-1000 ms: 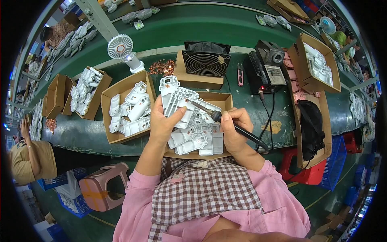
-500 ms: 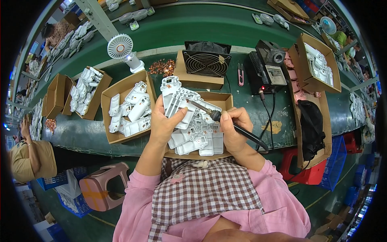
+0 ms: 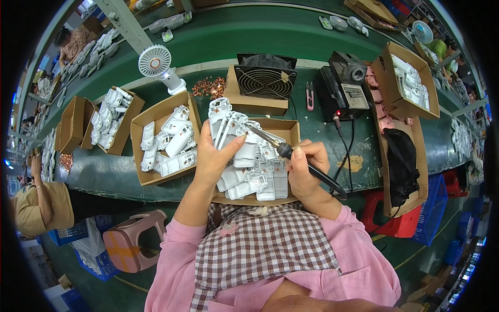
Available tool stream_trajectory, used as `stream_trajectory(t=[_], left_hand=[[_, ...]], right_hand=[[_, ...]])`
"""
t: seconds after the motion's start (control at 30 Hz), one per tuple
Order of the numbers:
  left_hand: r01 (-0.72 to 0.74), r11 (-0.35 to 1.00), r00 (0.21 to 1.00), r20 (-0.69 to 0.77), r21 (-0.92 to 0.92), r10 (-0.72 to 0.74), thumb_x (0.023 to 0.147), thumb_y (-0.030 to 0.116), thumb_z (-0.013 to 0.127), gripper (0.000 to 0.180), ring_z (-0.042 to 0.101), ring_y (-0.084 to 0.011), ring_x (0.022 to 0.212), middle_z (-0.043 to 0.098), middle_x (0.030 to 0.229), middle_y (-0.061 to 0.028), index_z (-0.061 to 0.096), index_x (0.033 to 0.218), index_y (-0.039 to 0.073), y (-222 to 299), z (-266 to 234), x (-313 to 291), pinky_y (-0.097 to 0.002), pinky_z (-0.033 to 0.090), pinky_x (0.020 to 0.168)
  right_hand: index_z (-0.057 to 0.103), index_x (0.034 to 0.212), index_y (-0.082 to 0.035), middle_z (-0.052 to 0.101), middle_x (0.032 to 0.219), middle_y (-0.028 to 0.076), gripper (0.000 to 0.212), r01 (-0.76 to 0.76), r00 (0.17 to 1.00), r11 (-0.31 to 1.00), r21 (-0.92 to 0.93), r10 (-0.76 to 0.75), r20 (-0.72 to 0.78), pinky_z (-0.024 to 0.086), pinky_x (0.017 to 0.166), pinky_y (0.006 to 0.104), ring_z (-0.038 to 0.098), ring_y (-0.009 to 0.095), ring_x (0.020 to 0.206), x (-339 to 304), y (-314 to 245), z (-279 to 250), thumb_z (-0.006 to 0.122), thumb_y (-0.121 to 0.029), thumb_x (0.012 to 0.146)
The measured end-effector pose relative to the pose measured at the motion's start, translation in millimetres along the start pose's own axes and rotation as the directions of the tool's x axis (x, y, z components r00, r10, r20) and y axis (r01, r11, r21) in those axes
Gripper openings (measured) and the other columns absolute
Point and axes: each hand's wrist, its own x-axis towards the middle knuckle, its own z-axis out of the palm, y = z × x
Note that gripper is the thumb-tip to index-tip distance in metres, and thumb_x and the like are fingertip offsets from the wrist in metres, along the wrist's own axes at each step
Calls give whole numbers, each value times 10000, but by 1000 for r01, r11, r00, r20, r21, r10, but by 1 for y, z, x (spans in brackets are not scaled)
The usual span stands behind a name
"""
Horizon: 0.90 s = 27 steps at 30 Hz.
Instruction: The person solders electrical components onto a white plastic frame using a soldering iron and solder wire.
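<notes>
- Head view: working bare-handed over a green bench (image 3: 93, 174), with hours read off a clock face laid across the whole view.
- Pinched in the left hand (image 3: 210, 164), just off center toward 11 o'clock: a white casing (image 3: 230, 130), tilted above a box (image 3: 287, 126), with the thumb pressed on its face and the other fingers mostly hidden, impossible to tell as spread or together.
- Held like a pen in the right hand (image 3: 307, 166), between thumb and forefinger, with the other fingers curled: a black-handled iron (image 3: 284, 150), aimed toward 10 o'clock, tip at the casing, contact uncertain.
- Heaped inside the box, below the casing: more white parts (image 3: 265, 182).
- At 9 to 10 o'clock: a carton (image 3: 150, 179) of similar parts.
- Between 10 and 11: a white fan (image 3: 155, 61); at 11, copper bits (image 3: 209, 87).
- At 12: a black fan (image 3: 266, 80).
- Between 1 and 2: pink tweezers (image 3: 310, 99).
- At 2: a black station (image 3: 332, 91), red light glowing.
- At 3: a black bag (image 3: 401, 169).
- At 6: a checkered apron (image 3: 260, 242).
</notes>
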Motion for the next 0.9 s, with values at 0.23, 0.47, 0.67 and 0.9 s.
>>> stream_trajectory(t=[0.23,0.47,0.67,0.9], left_hand=[[116,989,993,-28,-88,-119,850,65,638,301,615,-91,758,630,951,-46,521,1125,27,3,-1,-1,-241,541,573],[124,990,990,-52,-67,-128,852,81,635,284,598,-81,662,632,886,-35,539,1113,21,9,2,-3,-225,506,536],[157,985,987,-31,-73,-159,845,72,644,268,610,-72,725,638,915,-35,532,1084,24,9,0,-3,-231,529,549],[191,980,980,-44,-56,-194,838,75,651,267,602,-69,742,638,919,-31,545,1078,27,10,0,-4,-222,507,604]], right_hand=[[501,841,-29,541,688,22,131,-34,997,990,-138,43,66,362,524,211,440,48,582,5,-2,2,619,-73,877],[513,805,-29,540,658,10,142,-55,996,974,-219,68,54,373,505,214,453,42,568,7,0,3,632,-74,868],[500,807,-29,534,673,20,129,-59,994,977,-207,77,81,364,508,205,445,41,559,7,-2,6,606,-55,877],[487,805,-27,534,686,31,127,-61,993,977,-206,81,88,356,511,201,440,43,554,8,-5,9,584,-39,885]])
